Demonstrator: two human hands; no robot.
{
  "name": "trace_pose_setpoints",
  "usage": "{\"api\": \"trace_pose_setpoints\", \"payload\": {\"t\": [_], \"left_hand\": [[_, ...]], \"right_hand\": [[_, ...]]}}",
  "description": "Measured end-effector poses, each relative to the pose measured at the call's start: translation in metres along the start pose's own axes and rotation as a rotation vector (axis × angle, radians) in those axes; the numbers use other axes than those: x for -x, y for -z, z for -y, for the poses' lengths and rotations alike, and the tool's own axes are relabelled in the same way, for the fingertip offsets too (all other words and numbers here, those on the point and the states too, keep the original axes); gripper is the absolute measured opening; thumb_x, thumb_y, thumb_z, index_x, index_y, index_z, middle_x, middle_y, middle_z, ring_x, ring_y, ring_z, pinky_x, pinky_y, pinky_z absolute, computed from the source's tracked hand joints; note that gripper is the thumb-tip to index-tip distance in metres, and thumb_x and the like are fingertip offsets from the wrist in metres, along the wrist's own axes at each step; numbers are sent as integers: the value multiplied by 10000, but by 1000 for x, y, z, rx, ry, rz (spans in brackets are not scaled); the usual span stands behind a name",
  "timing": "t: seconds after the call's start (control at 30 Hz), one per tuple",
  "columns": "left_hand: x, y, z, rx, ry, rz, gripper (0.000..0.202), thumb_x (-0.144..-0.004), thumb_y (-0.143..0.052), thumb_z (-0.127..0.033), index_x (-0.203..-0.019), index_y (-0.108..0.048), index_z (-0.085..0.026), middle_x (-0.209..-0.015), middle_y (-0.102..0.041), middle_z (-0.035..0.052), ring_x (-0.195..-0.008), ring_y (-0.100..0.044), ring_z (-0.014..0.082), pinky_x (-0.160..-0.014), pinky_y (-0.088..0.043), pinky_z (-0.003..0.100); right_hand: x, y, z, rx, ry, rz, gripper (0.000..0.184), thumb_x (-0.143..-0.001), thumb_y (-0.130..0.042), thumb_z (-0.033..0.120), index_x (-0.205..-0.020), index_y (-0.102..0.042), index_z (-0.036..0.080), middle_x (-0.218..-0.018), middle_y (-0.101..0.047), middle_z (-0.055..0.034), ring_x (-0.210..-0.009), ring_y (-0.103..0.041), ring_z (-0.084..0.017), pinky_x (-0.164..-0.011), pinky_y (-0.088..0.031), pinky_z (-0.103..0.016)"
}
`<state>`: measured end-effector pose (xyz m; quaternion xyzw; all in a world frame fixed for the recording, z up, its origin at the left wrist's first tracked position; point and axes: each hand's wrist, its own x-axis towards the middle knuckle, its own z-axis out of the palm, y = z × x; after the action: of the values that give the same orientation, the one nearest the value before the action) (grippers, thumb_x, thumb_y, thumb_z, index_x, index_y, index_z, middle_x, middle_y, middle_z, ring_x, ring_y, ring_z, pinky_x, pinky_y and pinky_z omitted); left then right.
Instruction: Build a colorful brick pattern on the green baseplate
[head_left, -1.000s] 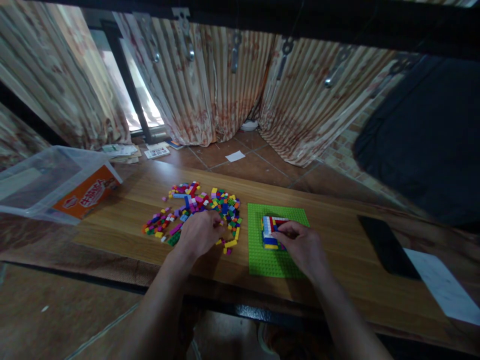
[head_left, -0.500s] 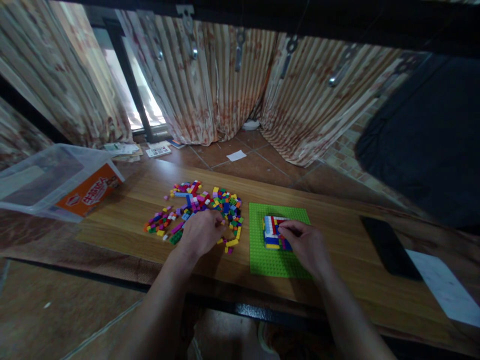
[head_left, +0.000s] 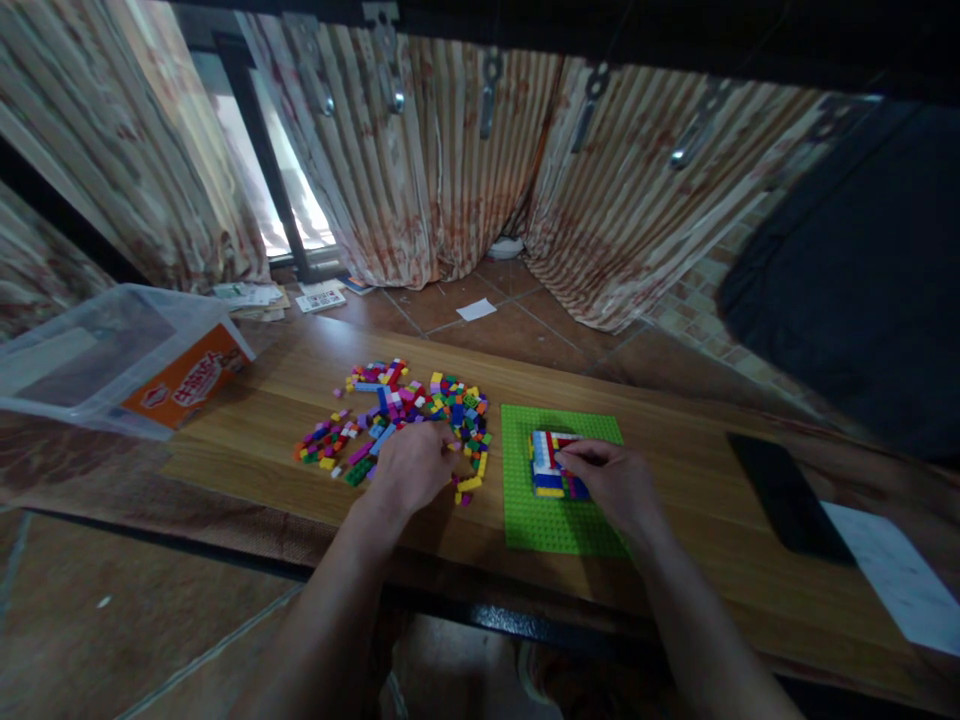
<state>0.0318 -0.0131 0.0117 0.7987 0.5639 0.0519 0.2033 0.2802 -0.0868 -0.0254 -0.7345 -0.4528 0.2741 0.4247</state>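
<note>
A flat build of toy bricks (head_left: 547,478), in white, light blue, red, blue and yellow, sits on a green studded baseplate (head_left: 525,525). My right hand (head_left: 616,482) covers its right side, thumb and index finger pinched together at the top of the build. Whatever is between those fingertips is too small to make out. To the left, my left hand (head_left: 417,466) is over the near side of a spread of loose toy bricks (head_left: 394,400) in many colours. Its fingers curl downward among them, and the fingertips are mostly hidden.
A clear plastic box (head_left: 112,350) with an orange label stands at the table's left end. On the right lie a dark phone-like slab (head_left: 787,497) and a white sheet (head_left: 892,570). Curtains (head_left: 465,180) hang beyond the wooden table (head_left: 285,350).
The view has shifted slightly, so most things appear a little farther right. My left hand remains among the loose bricks, and my right hand keeps its pinch at the build.
</note>
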Motion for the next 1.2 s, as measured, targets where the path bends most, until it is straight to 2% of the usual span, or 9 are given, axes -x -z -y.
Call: {"api": "trace_pose_setpoints", "payload": {"t": [0.17,0.33,0.4,0.53,0.67,0.87,1.0,1.13,1.2], "left_hand": [[0,-1,-4,-38,3,-7,233,-848,-548,-274,-972,-742,-234,-907,-752,75,-886,-684,230,-758,-468,291],[0,0,-6,-40,19,-13,225,-850,-533,-261,-936,-738,-223,-878,-749,74,-850,-682,211,-716,-452,266],[-1,1,-4,-14,5,-19,221,-856,-528,-272,-906,-736,-220,-849,-743,67,-801,-673,200,-685,-435,260],[-4,1,4,69,-58,-68,216,-864,-514,-263,-829,-721,-211,-806,-726,46,-728,-643,174,-628,-391,249],[-7,2,9,161,-110,-90,222,-855,-502,-202,-813,-719,-189,-794,-720,44,-728,-635,165,-645,-402,241],[-8,5,21,221,-64,-80,293,-812,-512,-139,-978,-748,-192,-877,-747,39,-774,-651,173,-669,-435,237],[-7,7,26,151,-21,-77,290,-812,-548,-183,-1011,-755,-223,-900,-755,42,-799,-666,187,-705,-454,249],[-4,9,19,96,11,-80,301,-831,-534,-199,-1039,-749,-236,-962,-756,55,-852,-677,196,-757,-465,263],[-3,9,15,75,15,-79,291,-830,-533,-198,-1020,-748,-244,-952,-756,51,-868,-679,197,-766,-463,260]], "right_hand": [[-3,-2,2,-7,-44,25,229,-650,-740,425,-690,-762,201,-696,-742,-36,-641,-658,-201,-625,-477,-323],[0,1,5,-48,-39,12,261,-660,-741,456,-709,-759,201,-709,-737,-36,-660,-650,-197,-628,-474,-313],[1,4,8,-121,-39,-49,302,-671,-732,491,-677,-739,189,-658,-708,-29,-610,-616,-174,-588,-460,-295],[3,11,19,-290,-44,-269,330,-681,-737,489,-581,-655,184,-522,-582,26,-487,-476,-104,-503,-394,-249],[6,11,25,-301,-7,-317,301,-692,-735,457,-596,-662,182,-530,-575,32,-490,-463,-98,-497,-386,-239],[11,-1,21,-200,78,-223,292,-750,-704,478,-721,-722,187,-650,-670,-5,-586,-576,-152,-559,-445,-269],[23,-15,27,-33,236,-166,269,-835,-639,456,-790,-729,207,-760,-701,-19,-684,-626,-173,-636,-477,-285],[40,-38,36,180,498,72,187,-918,-565,320,-871,-721,228,-848,-699,-23,-784,-642,-173,-725,-478,-291],[45,-50,37,288,585,193,212,-943,-509,231,-968,-719,239,-892,-697,-28,-828,-643,-176,-751,-479,-294]]}}
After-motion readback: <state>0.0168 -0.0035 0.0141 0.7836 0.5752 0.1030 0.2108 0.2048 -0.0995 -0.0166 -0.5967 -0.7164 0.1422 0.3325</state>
